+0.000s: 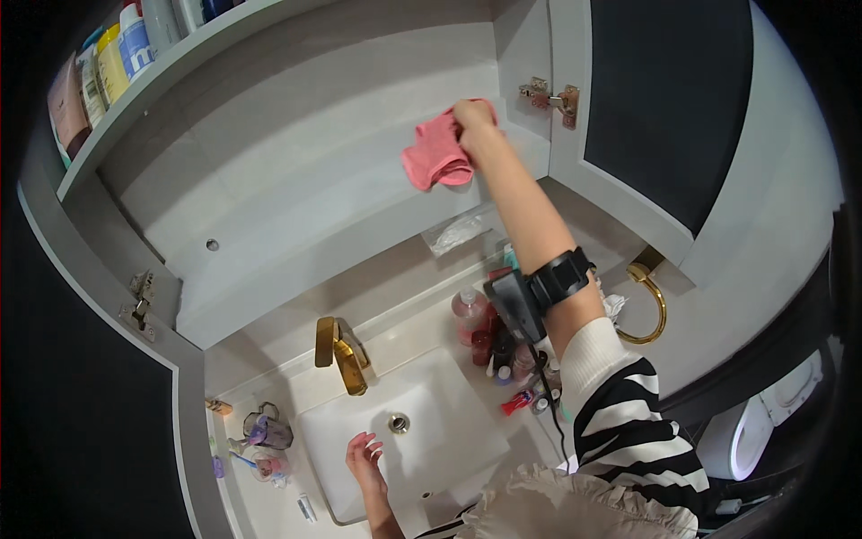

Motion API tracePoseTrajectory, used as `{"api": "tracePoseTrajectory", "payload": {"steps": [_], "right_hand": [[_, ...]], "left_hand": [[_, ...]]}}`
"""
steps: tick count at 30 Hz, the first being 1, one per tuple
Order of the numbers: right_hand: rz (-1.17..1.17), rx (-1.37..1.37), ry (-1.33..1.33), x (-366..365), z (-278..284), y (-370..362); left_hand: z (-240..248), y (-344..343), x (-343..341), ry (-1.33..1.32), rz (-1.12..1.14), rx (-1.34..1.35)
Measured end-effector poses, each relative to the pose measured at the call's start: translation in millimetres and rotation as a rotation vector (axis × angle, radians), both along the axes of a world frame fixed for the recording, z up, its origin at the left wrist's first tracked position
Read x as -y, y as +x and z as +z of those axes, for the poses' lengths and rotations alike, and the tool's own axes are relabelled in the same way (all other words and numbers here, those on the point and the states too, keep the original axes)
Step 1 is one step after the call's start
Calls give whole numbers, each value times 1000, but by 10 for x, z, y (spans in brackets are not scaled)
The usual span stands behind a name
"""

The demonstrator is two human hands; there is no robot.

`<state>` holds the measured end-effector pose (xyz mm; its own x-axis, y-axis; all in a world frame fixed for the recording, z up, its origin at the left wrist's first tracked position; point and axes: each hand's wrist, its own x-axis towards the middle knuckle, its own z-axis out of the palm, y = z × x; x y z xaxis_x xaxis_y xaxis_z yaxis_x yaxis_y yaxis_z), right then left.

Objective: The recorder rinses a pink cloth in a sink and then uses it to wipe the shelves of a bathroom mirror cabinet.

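My right hand (476, 121) is closed on a pink cloth (438, 153) and presses it to the bottom shelf (310, 229) of the open wall cabinet, near its right end. The cloth hangs loosely to the left of the fingers. A black device is strapped to my right wrist. Lower down, my left hand (365, 460) hovers over the left part of the white sink (449, 404), its fingers slightly bent and apart, with nothing in it. Left of the drain, the gold faucet (339, 355) stands behind the basin.
Bottles and tubes (112, 63) line the upper shelf at left. Both cabinet doors stand open: a left door (90, 377) and a right door (669, 108). Several bottles (469, 314) crowd the counter right of the sink. Cups (269, 429) stand at its left. A gold towel ring (663, 314) hangs at right.
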<state>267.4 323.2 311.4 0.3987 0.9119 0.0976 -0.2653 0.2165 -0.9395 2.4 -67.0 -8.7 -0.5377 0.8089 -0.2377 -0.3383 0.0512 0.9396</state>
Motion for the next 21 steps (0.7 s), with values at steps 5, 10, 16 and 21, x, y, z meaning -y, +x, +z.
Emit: {"api": "tracePoseTrajectory", "payload": {"steps": [5, 10, 16, 21], "right_hand": [[-69, -100, -4, 347, 110, -272], [-126, -24, -13, -140, -45, 278], [-70, 101, 64, -286, -108, 259], [171, 50, 2, -209, -83, 139]], "left_hand": [[73, 19, -3, 50, -50, -4], [-8, -12, 41, 10, -34, -38], [44, -155, 164, 76, 27, 6], [-68, -119, 156, 61, 52, 45]]}}
